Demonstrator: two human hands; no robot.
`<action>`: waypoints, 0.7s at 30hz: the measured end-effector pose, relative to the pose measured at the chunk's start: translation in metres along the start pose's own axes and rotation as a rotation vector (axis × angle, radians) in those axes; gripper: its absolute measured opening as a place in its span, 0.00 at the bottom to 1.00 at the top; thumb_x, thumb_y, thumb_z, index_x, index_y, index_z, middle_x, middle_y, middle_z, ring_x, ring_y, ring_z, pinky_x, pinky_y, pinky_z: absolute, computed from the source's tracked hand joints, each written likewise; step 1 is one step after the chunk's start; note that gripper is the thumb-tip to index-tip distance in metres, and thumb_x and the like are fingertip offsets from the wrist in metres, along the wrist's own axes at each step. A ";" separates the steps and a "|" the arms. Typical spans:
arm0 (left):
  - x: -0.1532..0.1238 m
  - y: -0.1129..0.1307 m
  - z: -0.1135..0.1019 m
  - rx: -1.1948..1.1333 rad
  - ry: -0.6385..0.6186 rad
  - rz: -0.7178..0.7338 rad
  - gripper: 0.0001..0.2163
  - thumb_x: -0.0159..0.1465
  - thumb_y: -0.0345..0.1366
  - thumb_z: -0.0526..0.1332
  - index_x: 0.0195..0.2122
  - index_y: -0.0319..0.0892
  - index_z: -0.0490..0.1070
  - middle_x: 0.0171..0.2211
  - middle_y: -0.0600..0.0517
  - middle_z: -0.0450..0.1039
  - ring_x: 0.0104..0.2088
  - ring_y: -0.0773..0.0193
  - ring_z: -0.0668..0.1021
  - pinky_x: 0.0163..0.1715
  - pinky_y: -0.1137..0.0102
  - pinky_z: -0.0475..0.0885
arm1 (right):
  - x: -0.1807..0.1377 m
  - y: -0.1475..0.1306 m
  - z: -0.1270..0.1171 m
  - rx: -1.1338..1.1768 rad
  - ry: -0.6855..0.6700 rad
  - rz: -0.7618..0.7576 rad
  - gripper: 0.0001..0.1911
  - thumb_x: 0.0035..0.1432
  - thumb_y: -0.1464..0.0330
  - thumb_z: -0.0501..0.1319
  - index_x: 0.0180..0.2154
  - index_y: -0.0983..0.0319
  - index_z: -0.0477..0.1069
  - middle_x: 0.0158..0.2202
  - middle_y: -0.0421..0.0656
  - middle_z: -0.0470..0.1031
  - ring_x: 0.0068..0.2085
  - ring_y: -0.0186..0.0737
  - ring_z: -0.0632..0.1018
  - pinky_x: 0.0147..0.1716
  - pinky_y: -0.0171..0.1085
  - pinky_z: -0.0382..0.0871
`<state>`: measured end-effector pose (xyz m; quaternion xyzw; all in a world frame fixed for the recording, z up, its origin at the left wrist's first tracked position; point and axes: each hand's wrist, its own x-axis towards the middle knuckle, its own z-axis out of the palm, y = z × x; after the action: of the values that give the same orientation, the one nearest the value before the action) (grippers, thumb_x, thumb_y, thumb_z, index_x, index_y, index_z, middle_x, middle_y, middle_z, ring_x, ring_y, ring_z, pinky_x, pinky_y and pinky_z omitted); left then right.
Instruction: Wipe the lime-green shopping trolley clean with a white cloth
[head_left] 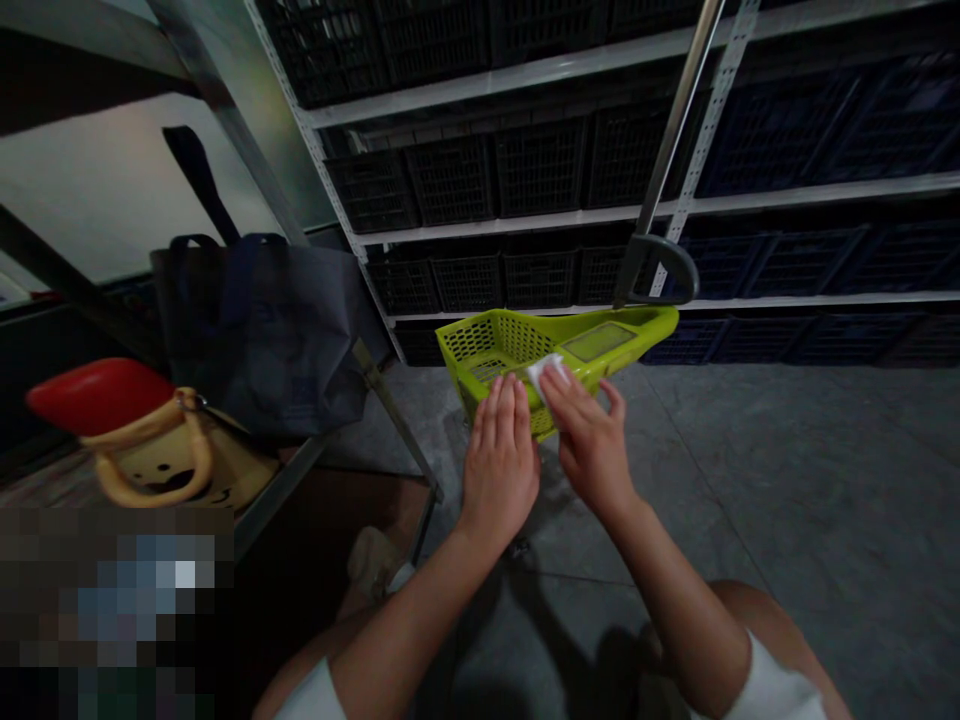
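Note:
In front of me stands a lime-green shopping-cart basket (517, 330) with perforated walls and a long solid end that bears a grey rectangular panel (598, 342). My left hand (501, 465) rests on the near rim, its fingers stretched out flat and holding nothing. A small white wipe (545, 368), perhaps tissue or cloth, lies under the fingers of my right hand (592, 435), which press it against the rim beside the panel. Part of the wipe is covered by those fingers. Both hands are close together, and they hide some of the basket's near side.
Behind the basket rises a white metal rack (495, 85) with rows of dark crates (540, 165). A metal pole (675, 125) with a grey handle (660, 270) slants above the basket's right end. At left, a shelf holds a dark tote bag (262, 330) and a yellow bag with a red top (157, 450).

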<state>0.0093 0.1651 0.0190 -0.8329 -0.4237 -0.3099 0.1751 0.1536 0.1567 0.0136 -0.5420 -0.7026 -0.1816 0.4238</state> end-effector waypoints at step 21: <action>-0.001 -0.003 -0.002 -0.018 -0.011 0.008 0.36 0.65 0.29 0.55 0.71 0.30 0.38 0.70 0.32 0.53 0.71 0.46 0.55 0.67 0.49 0.60 | -0.004 0.026 0.005 -0.057 0.060 0.034 0.41 0.55 0.79 0.48 0.69 0.52 0.54 0.66 0.45 0.67 0.67 0.45 0.67 0.66 0.56 0.44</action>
<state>0.0057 0.1656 0.0197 -0.8379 -0.4185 -0.3083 0.1666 0.1759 0.1668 0.0020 -0.5599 -0.6748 -0.2103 0.4323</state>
